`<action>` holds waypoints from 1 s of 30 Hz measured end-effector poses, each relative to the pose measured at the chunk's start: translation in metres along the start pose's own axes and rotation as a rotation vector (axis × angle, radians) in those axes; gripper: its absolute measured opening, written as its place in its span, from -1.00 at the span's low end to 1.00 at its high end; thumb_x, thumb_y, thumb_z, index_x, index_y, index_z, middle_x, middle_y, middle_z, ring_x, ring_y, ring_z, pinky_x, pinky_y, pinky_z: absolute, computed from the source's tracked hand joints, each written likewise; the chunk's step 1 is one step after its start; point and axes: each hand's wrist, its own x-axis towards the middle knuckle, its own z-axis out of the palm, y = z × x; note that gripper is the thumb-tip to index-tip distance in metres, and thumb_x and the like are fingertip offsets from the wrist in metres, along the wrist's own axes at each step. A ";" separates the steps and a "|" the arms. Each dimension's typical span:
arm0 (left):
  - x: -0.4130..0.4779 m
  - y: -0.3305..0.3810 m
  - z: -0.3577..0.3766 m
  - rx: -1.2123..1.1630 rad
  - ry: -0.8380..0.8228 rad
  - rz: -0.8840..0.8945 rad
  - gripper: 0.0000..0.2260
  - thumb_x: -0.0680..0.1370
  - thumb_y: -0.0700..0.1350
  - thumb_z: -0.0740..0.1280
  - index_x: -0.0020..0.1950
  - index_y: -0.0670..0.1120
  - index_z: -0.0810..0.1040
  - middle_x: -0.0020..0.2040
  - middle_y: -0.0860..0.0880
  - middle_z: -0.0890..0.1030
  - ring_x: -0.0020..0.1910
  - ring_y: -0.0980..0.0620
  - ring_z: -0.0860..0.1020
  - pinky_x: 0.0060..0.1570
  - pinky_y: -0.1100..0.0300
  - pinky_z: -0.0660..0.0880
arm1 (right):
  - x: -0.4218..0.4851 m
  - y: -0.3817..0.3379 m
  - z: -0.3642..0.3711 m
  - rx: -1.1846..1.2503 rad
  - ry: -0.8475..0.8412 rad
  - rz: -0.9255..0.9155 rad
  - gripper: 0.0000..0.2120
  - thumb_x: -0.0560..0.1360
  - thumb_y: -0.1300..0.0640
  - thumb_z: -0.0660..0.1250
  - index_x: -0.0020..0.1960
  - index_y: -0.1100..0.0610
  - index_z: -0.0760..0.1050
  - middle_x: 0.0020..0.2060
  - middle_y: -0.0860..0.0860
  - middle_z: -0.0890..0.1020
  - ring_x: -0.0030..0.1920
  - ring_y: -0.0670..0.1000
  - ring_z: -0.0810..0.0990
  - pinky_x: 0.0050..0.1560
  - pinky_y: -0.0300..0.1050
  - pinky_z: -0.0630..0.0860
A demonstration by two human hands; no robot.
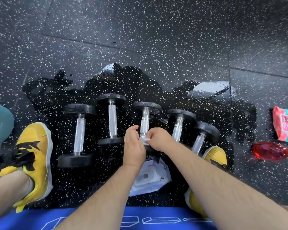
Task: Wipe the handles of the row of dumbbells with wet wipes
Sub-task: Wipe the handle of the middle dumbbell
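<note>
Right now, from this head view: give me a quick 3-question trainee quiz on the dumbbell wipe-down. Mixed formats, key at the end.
1. Multiple choice: the right grip holds the wet wipe at a handle in the row of dumbbells. Which one, counted from the left? A second, B third, C fifth.
2. True or false: the red bottle lies on the floor to the right of the row.
3. Fill in: the row holds ___ dumbbells.
Key: 1 B, the third dumbbell. 2 true. 3 five.
</note>
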 end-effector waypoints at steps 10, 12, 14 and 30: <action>0.001 -0.002 0.001 -0.025 -0.052 -0.023 -0.85 0.55 -0.34 0.15 0.08 -0.18 0.40 0.35 -0.06 0.37 0.30 0.05 0.34 0.31 0.18 0.29 | 0.000 -0.022 0.014 0.005 0.139 -0.017 -0.85 0.46 0.19 0.32 -0.24 -0.02 0.51 -0.10 -0.02 0.65 -0.06 0.04 0.62 -0.15 -0.13 0.51; 0.001 -0.002 0.001 -0.002 -0.043 -0.009 -0.71 0.51 -0.39 0.12 0.20 -0.24 0.41 0.35 -0.11 0.37 0.29 0.04 0.35 0.32 0.22 0.28 | 0.001 -0.020 0.012 0.029 0.184 -0.009 -0.87 0.47 0.22 0.29 -0.17 0.00 0.49 -0.10 -0.02 0.63 -0.07 0.05 0.60 -0.18 -0.12 0.47; 0.002 -0.001 0.002 0.005 -0.037 -0.009 -0.59 0.45 -0.39 0.08 0.28 -0.28 0.39 0.34 -0.12 0.38 0.26 0.05 0.35 0.32 0.29 0.27 | 0.004 -0.015 0.012 0.098 0.230 0.024 -0.86 0.48 0.25 0.28 -0.12 0.01 0.45 -0.11 -0.01 0.60 -0.10 0.04 0.56 -0.24 -0.10 0.41; 0.000 0.001 0.004 0.040 -0.034 0.025 -0.77 0.45 -0.39 0.09 0.01 -0.11 0.34 0.34 -0.14 0.38 0.28 -0.04 0.35 0.27 0.24 0.23 | -0.008 -0.017 -0.005 -0.034 0.013 0.013 -0.80 0.53 0.26 0.26 0.00 0.28 0.64 -0.02 0.15 0.69 0.04 0.15 0.65 0.07 0.01 0.61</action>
